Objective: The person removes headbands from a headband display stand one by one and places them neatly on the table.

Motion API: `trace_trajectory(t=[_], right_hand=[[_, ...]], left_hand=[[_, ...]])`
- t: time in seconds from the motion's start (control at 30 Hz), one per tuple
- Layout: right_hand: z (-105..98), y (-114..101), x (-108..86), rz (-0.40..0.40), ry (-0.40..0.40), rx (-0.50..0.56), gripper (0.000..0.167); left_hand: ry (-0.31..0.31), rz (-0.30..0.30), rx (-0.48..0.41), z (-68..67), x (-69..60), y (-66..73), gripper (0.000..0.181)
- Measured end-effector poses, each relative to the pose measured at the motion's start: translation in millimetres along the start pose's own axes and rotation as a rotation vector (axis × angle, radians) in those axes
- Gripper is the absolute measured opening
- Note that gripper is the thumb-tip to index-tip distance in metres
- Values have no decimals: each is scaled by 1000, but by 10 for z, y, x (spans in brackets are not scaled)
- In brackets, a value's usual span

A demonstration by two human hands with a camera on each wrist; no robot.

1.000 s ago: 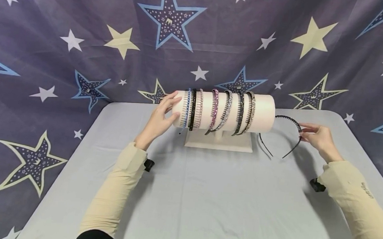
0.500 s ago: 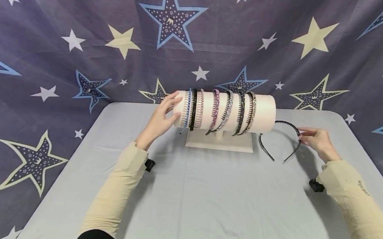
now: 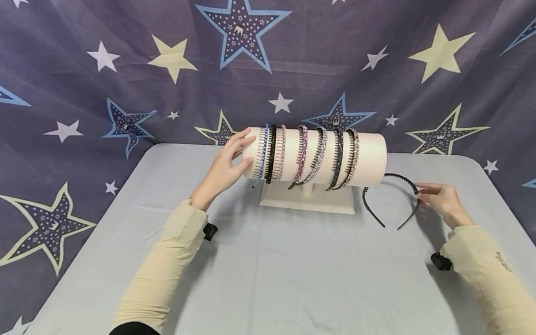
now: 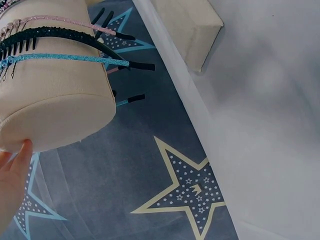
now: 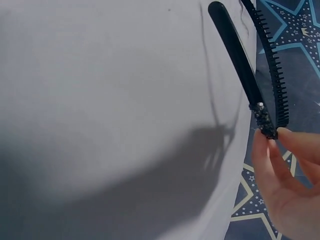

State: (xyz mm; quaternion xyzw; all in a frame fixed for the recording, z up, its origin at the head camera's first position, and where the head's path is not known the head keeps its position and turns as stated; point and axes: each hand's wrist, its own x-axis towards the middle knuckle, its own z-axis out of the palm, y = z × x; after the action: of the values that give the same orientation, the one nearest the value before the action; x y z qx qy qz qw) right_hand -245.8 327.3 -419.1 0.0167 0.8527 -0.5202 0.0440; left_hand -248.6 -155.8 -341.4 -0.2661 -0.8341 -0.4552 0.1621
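Note:
A cream cylinder (image 3: 371,160) on a stand (image 3: 306,198) carries several headbands, among them a blue one (image 3: 262,151) at its left end and a pink one (image 3: 301,154) mid-way. My left hand (image 3: 222,169) rests on the cylinder's left end with fingers spread; its fingertips touch the end face in the left wrist view. At the right, my right hand (image 3: 442,201) pinches a black toothed headband (image 3: 374,214) by its side, beside the cylinder's right end. The right wrist view shows thumb and fingers on the glittery part of that headband (image 5: 240,60), its tips pointing away from the hand.
A pale cloth covers the table (image 3: 259,273). Behind it hangs a dark curtain (image 3: 131,33) with star prints, close to the table's back edge. The stand's base (image 4: 192,30) shows at the top of the left wrist view.
My right hand has come slightly lower and nearer to me, and the black headband has moved down with it. My left hand and the cylinder have stayed in place.

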Motion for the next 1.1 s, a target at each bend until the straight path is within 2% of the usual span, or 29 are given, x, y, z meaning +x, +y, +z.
trace_trajectory(t=[0.63,1.1], right_hand=[[84,170,60,2,34,37,41],[117,230,70,52,49,-22,41]], left_hand=[[-2,-11,-2,1,2,9,43],[-1,-7,-3,-3,-2,1,43]])
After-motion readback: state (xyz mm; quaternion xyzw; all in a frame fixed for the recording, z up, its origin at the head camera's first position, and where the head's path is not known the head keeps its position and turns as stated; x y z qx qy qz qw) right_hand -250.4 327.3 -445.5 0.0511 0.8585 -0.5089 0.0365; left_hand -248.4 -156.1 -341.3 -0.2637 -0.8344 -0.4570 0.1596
